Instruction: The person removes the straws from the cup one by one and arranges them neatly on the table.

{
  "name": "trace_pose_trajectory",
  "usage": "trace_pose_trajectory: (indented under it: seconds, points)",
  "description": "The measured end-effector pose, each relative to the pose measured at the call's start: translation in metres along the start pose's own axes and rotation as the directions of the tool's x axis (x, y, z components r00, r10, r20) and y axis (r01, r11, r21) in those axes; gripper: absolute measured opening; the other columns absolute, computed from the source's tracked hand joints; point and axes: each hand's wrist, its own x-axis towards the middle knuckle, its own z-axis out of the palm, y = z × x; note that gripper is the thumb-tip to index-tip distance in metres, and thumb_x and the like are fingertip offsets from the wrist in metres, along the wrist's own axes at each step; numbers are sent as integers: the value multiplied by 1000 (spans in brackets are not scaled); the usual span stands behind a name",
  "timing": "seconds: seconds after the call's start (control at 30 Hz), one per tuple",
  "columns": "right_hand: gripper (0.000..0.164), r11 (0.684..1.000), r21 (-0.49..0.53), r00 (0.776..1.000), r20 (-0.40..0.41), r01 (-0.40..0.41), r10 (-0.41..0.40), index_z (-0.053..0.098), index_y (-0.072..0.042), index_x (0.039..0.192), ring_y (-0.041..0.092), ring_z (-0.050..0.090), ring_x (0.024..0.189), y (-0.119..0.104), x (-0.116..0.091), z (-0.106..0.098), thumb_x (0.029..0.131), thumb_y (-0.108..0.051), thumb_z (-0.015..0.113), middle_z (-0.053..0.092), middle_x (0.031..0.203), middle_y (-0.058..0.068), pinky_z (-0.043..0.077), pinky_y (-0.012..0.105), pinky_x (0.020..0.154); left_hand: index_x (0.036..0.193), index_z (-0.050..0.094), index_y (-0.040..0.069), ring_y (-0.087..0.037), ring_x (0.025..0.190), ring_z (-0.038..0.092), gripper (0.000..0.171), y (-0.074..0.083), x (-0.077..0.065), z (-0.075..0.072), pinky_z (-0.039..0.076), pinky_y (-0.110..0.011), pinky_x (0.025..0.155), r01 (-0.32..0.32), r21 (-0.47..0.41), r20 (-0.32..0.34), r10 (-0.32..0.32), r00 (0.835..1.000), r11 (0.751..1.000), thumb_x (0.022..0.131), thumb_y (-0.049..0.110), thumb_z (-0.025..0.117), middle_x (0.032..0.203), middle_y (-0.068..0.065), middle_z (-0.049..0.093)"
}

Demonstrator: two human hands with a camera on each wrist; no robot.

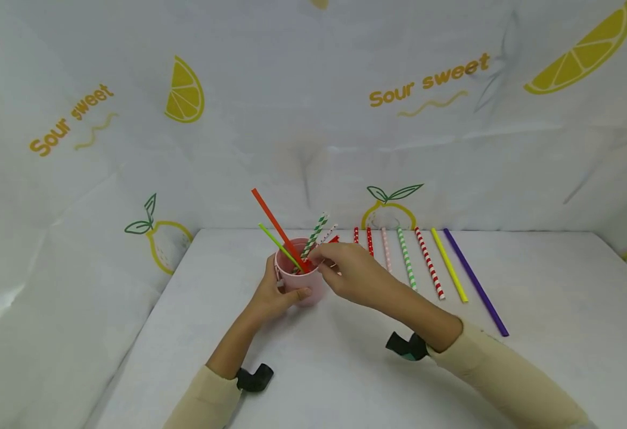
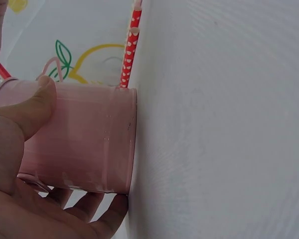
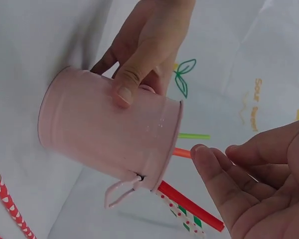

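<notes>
A pink metal pail with small handles stands upright on the table at centre left. My left hand grips its side, thumb across the front and fingers behind, as the left wrist view shows. Out of the pail lean an orange straw, a lime green straw, a green-striped straw, a dotted white straw and a red straw. My right hand is at the rim, fingers loosely bent beside the straws. Its fingertips partly cover the orange straw in the right wrist view; nothing visible is pinched.
Right of the pail lies a row of straws: red dotted ones, a pink one, a green-striped one, a red-striped one, a yellow one and a purple one. A lemon-print sheet hangs behind the table.
</notes>
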Motion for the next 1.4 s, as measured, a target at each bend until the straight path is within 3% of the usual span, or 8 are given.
trace_pose_trajectory:
  seconds: [0.17,0.33,0.6,0.8,0.93,1.07,1.4]
  points:
    - [21,998,-40,999,-15,-41,41,70,2,113,22,67,87,-2,27,22,92,2,66,73,102,11,59,30,74,152,18,20,-25,138,37,97,-1,-1,-5,40,-52,109,-18,1,22,18,1000,1000,82,22,84,149,-4,39]
    - [13,986,-142,997,-22,-83,81,70,1,106,20,68,81,3,50,42,94,-1,68,73,95,9,59,29,69,152,18,19,-23,138,36,95,-3,1,-6,36,-51,111,-49,0,40,49,998,999,84,22,83,149,-5,39]
    - [13,929,-329,982,23,-169,187,66,-1,106,19,69,79,13,67,59,98,-11,66,72,92,10,60,32,72,151,18,20,-21,137,38,94,-4,1,-4,33,-49,113,-59,1,42,58,997,998,83,21,83,148,-3,40]
    - [14,928,-289,959,90,-234,269,70,-2,105,20,67,80,10,74,60,95,-11,69,72,92,9,60,33,76,152,17,18,-23,138,35,93,-1,1,-5,29,-52,115,-29,-5,49,30,998,1000,85,18,82,149,-5,38]
    - [13,923,-285,947,115,-258,300,71,-2,104,21,67,81,8,76,61,94,-10,71,72,91,8,59,34,78,152,15,11,-27,141,32,92,16,-6,-6,26,-54,115,-5,-3,61,5,998,1000,86,13,79,151,-10,35]
    - [9,920,-290,947,107,-262,304,72,-3,99,20,66,79,8,78,62,93,-9,71,71,87,6,59,34,76,152,14,6,-31,142,30,89,36,-13,-7,27,-58,114,-2,-5,73,2,997,1000,87,9,76,153,-13,34]
    - [11,937,-260,961,83,-233,263,70,-3,99,19,63,73,11,75,63,93,-11,71,70,85,6,59,32,72,152,15,8,-29,144,29,89,37,-14,-8,23,-56,116,-12,-2,82,12,997,1000,88,11,77,154,-12,34]
